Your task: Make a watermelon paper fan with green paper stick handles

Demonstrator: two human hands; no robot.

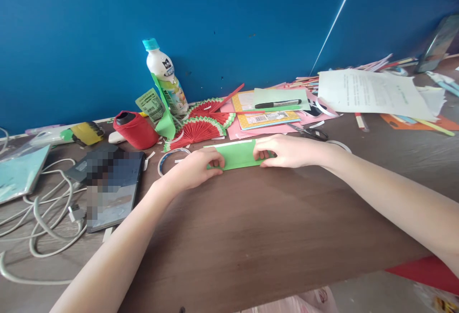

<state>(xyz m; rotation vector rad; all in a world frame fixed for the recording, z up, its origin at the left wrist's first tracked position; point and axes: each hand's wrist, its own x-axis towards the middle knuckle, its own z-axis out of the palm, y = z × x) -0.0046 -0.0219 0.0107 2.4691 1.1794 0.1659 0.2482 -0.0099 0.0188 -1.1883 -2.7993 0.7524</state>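
A folded strip of green paper (238,155) lies across the table in front of me, a white band along its far edge. My left hand (200,167) grips its left end, fingers curled and thumb along the near edge. At the right end, my right hand (281,151) is closed on the paper in the same way. Both hands cover the strip's ends. Two red paper fans (193,134) with green and white rims sit just behind, partly overlapping. To the right rear are scissors (311,132), and beside my left hand lies a roll of tape (165,159).
A bottle (167,76) leans near the blue wall (222,26). A red wrapped object (138,130), a dark tablet-like device (120,193) and white cables (45,222) occupy the left. Behind my hands are a black marker (279,103), and printed paper (373,94).
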